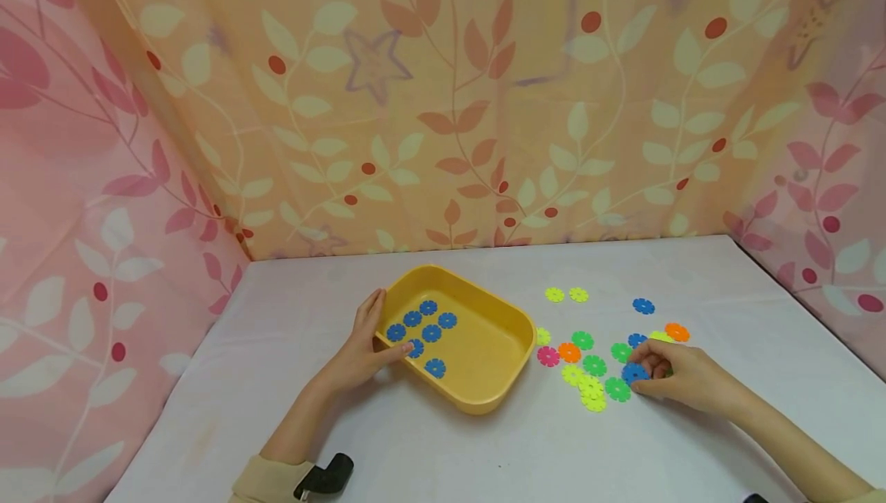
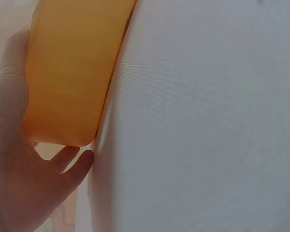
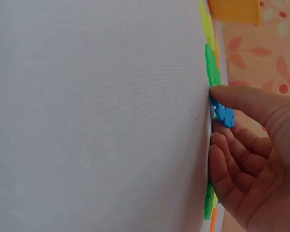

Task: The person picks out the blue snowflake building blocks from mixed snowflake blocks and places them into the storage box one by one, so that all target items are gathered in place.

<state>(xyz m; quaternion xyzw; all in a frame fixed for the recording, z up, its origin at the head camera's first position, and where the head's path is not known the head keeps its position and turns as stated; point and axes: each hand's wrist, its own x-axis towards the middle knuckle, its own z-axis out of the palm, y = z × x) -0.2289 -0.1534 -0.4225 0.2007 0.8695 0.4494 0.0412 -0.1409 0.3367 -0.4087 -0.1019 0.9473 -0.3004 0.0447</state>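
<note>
A yellow plastic tray (image 1: 477, 391) stands on the table with several blue notched plastic discs (image 1: 431, 333) lying in its left part. My left hand (image 1: 360, 349) grips the tray's left end, thumb over the rim and fingers along the outer wall; the left wrist view shows the tray's side (image 2: 75, 72) against the palm. On the right, my right hand (image 1: 681, 376) pinches a blue notched disc (image 1: 634, 374) between thumb and fingers, low over the scattered pieces. In the right wrist view this blue disc (image 3: 225, 116) is tilted, its edge under the thumb.
Between tray and right hand lie loose discs: green (image 1: 594, 365), orange (image 1: 570, 352), pink (image 1: 548, 356) and overlapping yellow ones (image 1: 591, 388). Farther back are two yellow discs (image 1: 554, 294) and a blue one (image 1: 644, 306). Patterned cloth (image 1: 450, 103) hangs behind the white table (image 1: 540, 457).
</note>
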